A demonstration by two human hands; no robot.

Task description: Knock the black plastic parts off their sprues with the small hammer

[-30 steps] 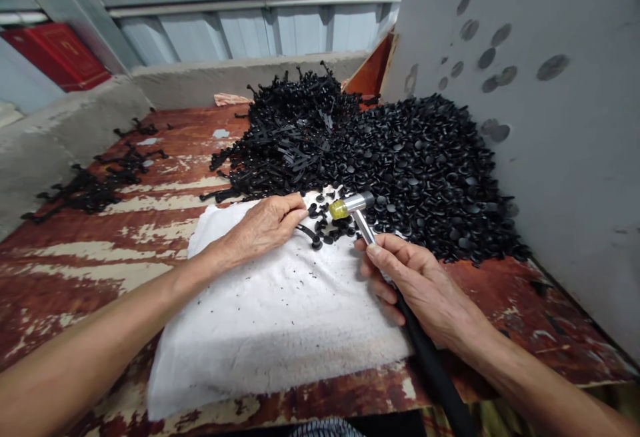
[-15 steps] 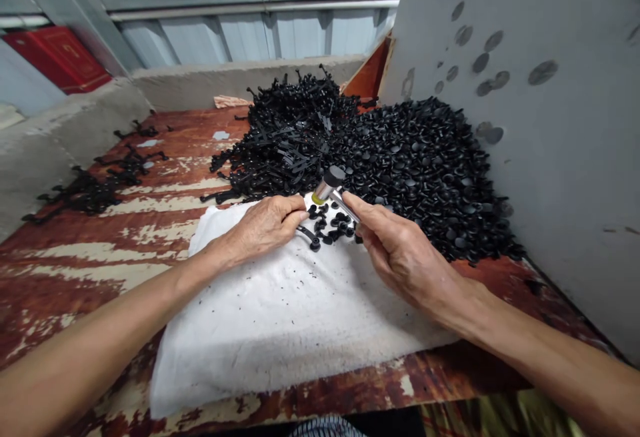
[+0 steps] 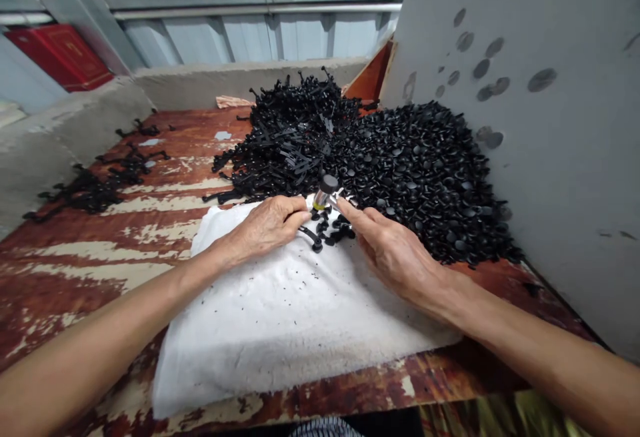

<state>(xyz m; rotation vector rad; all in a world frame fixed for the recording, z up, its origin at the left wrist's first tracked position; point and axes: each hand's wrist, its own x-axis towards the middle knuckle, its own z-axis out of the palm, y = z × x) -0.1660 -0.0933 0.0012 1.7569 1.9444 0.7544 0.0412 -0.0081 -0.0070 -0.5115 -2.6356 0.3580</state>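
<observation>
My left hand (image 3: 267, 225) rests on a white cloth (image 3: 280, 317), fingers pinched on a thin black plastic strip part (image 3: 310, 236). My right hand (image 3: 395, 257) grips a small hammer (image 3: 325, 192) with a metal neck, a yellow face and a black face. The hammer head sits just beyond my left fingertips, over a few loose black round caps (image 3: 334, 229) on the cloth's far edge. The hammer's handle is hidden under my right hand.
A big heap of black round caps (image 3: 425, 177) lies at the back right, against a grey board (image 3: 540, 124). A heap of black strip parts (image 3: 285, 137) lies behind the cloth. More strips (image 3: 95, 184) lie far left on the worn red table (image 3: 100, 250).
My right hand has moved forward and left, bringing the hammer head down close to my left fingertips; the handle dropped out of sight. My left hand has stayed put.
</observation>
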